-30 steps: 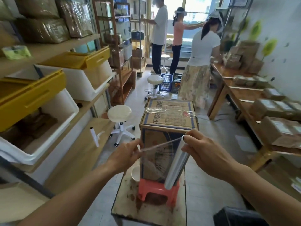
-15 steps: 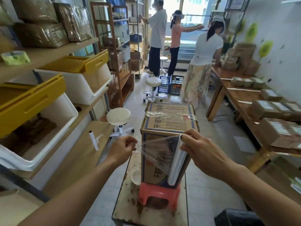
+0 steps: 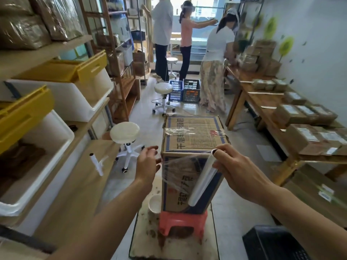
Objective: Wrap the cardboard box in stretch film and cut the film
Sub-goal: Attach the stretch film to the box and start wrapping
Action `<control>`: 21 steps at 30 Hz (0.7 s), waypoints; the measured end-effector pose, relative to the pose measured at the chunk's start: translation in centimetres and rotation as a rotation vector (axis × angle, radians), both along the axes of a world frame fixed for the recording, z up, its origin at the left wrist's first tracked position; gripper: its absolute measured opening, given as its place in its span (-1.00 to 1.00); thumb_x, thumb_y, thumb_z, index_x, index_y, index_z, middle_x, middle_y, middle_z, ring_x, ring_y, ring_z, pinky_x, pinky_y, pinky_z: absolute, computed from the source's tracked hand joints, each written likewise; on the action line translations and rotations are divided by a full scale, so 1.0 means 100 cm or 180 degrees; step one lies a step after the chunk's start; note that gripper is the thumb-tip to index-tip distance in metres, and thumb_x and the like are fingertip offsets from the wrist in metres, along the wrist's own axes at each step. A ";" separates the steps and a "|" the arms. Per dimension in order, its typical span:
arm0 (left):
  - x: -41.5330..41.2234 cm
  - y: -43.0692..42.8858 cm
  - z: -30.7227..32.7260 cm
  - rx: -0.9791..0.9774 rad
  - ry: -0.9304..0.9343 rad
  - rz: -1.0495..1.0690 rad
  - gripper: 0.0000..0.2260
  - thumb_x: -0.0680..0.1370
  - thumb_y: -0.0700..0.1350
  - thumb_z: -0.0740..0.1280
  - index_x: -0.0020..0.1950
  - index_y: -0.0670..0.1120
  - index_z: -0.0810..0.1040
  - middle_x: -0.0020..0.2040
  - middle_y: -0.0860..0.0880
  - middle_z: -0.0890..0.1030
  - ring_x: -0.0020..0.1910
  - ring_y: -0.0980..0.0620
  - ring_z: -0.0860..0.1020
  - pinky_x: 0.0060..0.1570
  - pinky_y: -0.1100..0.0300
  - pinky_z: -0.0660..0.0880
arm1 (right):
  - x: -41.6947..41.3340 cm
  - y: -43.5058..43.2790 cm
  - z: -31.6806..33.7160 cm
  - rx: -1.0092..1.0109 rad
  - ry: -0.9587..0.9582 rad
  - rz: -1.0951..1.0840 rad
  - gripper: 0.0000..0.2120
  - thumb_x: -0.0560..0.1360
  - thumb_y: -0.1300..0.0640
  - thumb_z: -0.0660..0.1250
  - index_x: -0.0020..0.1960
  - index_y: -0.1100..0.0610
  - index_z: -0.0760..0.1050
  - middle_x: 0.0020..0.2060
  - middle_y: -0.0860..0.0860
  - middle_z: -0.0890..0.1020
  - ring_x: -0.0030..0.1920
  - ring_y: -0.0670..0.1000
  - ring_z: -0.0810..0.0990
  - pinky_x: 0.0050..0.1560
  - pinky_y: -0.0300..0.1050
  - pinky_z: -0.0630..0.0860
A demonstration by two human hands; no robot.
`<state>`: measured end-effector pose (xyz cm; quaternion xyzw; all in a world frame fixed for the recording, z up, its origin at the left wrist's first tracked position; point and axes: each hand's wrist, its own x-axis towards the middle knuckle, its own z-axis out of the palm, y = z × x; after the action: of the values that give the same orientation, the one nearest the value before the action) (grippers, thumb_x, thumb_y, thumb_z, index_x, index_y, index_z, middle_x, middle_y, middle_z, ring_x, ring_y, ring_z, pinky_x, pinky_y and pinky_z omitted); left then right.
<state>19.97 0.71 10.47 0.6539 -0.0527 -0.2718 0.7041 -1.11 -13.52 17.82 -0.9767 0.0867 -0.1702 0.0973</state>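
Observation:
A tall cardboard box (image 3: pixel 193 136) with blue print stands upright on a red plastic stool (image 3: pixel 182 222). A band of film crosses its top. My right hand (image 3: pixel 236 167) grips the upper end of a stretch film roll (image 3: pixel 202 182), which hangs tilted against the box's near face. A sheet of clear film (image 3: pixel 180 166) stretches from the roll leftward across that face to the box's left edge. My left hand (image 3: pixel 148 164) is at that left edge, fingers spread, pressing the film onto the box.
The stool stands on a stained low board (image 3: pixel 174 244) beside a white cup (image 3: pixel 155 203). Left are shelves with yellow-lidded bins (image 3: pixel 37 117) and a white stool (image 3: pixel 124 132). Right is a wooden table (image 3: pixel 266 102) with wrapped parcels. Three people stand at the far end.
My left hand has let go of the pinched film end and opened against the box's left edge. The film now lies spread over the box's near face.

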 end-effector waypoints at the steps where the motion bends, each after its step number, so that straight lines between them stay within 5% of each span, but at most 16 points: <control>1: 0.002 0.001 0.006 -0.0012 0.0128 -0.0135 -0.73 0.64 0.03 0.15 0.15 -0.06 0.57 0.16 -0.14 0.62 0.10 -0.14 0.61 0.23 -0.13 0.51 | 0.001 0.001 -0.001 0.0009 -0.0014 -0.0009 -0.84 0.61 0.04 0.13 0.09 0.07 0.41 0.14 -0.01 0.44 -0.11 0.01 0.58 -0.21 -0.27 0.54; 4: 0.010 -0.008 0.030 0.0240 0.0242 -0.0743 -0.50 0.51 0.33 0.20 0.15 -0.03 0.61 0.07 -0.09 0.69 0.11 -0.12 0.62 0.17 -0.10 0.55 | 0.007 0.004 -0.003 0.0015 -0.0006 -0.0025 -0.81 0.62 0.01 0.14 0.06 0.09 0.44 0.10 -0.02 0.45 -0.12 0.02 0.57 -0.19 -0.12 0.59; 6: 0.013 -0.018 0.044 0.0759 -0.0013 -0.1065 -0.32 0.41 0.40 0.23 0.33 -0.05 0.51 0.22 -0.10 0.61 0.22 -0.16 0.56 0.23 -0.14 0.50 | 0.010 0.006 -0.002 0.0001 0.0035 0.0020 -0.77 0.62 -0.01 0.16 -0.01 0.12 0.47 0.04 -0.01 0.45 -0.19 -0.01 0.55 -0.21 -0.14 0.55; 12: -0.001 -0.035 0.038 0.1404 -0.1406 -0.1205 -0.50 0.66 0.01 0.12 0.56 0.22 0.03 0.40 -0.10 0.45 0.29 -0.16 0.47 0.31 -0.05 0.40 | 0.013 -0.002 0.003 0.0158 0.0310 0.0247 -0.61 0.53 -0.20 0.20 -0.16 0.10 0.54 -0.08 -0.03 0.43 -0.27 -0.05 0.49 -0.21 -0.19 0.47; 18: 0.001 -0.035 0.034 0.1497 -0.1712 -0.1300 -0.59 0.68 0.01 0.05 0.55 0.14 0.21 0.47 -0.09 0.40 0.38 -0.13 0.41 0.39 -0.06 0.33 | 0.015 -0.002 -0.011 -0.0002 0.0406 -0.0048 -0.40 0.20 -0.51 0.23 -0.26 0.03 0.57 -0.16 -0.13 0.44 -0.28 -0.14 0.44 -0.34 -0.42 0.31; 21: 0.001 -0.034 0.033 0.1570 -0.1783 -0.1293 -0.59 0.68 0.00 0.04 0.55 0.13 0.21 0.48 -0.09 0.39 0.39 -0.13 0.40 0.41 -0.06 0.31 | 0.013 0.002 -0.024 0.0636 -0.0087 -0.0202 -0.62 0.34 -0.24 0.46 -0.10 0.06 0.58 -0.08 -0.08 0.48 -0.15 -0.09 0.50 -0.23 -0.29 0.54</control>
<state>20.05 -2.73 13.80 0.8278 -0.3031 -0.2212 0.4171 0.21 -13.37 15.40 -0.9565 0.1328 -0.1770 0.1900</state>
